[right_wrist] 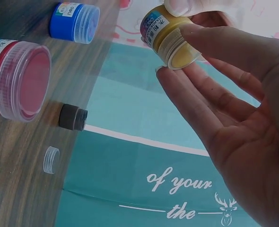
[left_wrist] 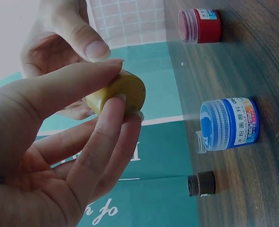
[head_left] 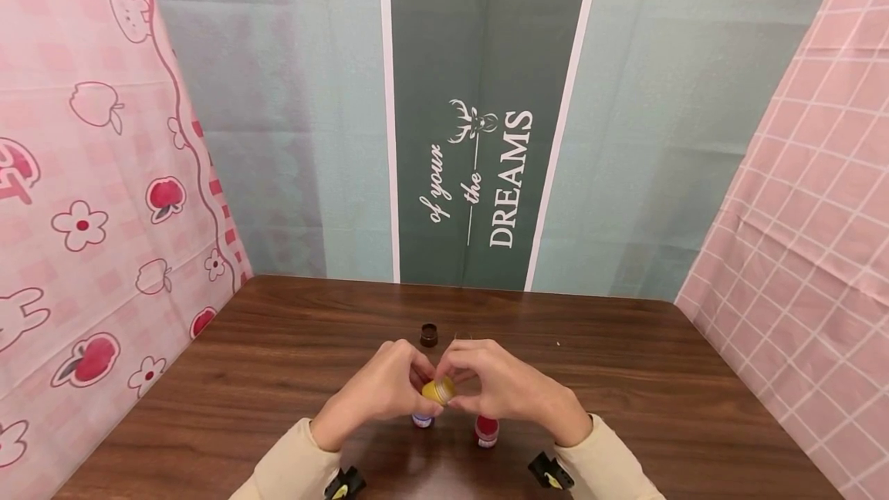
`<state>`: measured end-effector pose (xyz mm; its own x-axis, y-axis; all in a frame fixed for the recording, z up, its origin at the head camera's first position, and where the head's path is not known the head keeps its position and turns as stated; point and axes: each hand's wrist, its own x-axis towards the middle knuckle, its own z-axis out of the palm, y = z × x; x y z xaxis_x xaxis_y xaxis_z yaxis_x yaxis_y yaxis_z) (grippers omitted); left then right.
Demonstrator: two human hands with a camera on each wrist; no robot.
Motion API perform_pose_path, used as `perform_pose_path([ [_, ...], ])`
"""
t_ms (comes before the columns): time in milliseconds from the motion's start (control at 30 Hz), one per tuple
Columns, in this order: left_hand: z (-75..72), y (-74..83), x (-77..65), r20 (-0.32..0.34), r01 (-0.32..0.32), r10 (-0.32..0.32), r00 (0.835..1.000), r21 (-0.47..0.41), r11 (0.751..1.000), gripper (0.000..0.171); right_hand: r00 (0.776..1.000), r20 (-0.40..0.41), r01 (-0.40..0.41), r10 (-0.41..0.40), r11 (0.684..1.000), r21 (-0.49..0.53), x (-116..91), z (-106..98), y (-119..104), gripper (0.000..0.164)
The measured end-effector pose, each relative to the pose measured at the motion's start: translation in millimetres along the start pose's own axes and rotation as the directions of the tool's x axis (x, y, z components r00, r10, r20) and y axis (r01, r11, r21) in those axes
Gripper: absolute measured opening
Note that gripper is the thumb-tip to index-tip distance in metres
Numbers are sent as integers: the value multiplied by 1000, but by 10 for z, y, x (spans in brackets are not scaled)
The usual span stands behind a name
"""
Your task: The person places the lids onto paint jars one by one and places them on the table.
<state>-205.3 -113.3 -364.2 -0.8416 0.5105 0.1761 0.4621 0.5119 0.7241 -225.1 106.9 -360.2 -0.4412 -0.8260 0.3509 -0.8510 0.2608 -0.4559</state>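
A small yellow paint jar (head_left: 437, 390) with a clear ridged lid (right_wrist: 172, 49) is held tilted above the table, between both hands. My left hand (head_left: 385, 383) grips its yellow body with thumb and fingers. At the lid end, my right hand (head_left: 503, 383) pinches with thumb and fingertips. Below the hands stand a blue paint jar (left_wrist: 243, 123) and a red paint jar (head_left: 487, 430), both with clear lids on. A dark paint jar (head_left: 428, 335) stands farther back.
A loose clear lid (right_wrist: 51, 160) lies on the brown wooden table (head_left: 312, 330) near the dark jar. Printed cloths hang behind the table and along both sides. A tiny pale speck (head_left: 558, 343) lies to the right.
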Motion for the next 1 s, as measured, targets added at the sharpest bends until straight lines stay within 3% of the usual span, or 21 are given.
perform_pose_path([
  [500, 11, -9, -8, 0, 7, -7, 1000, 1, 1000, 16, 996, 19, -85, 85, 996, 36, -10, 14, -21, 17],
  [1000, 11, -22, -14, 4, 14, -14, 1000, -17, 1000, 17, 997, 2, -71, 71, 997, 6, -17, 20, -7, 17],
])
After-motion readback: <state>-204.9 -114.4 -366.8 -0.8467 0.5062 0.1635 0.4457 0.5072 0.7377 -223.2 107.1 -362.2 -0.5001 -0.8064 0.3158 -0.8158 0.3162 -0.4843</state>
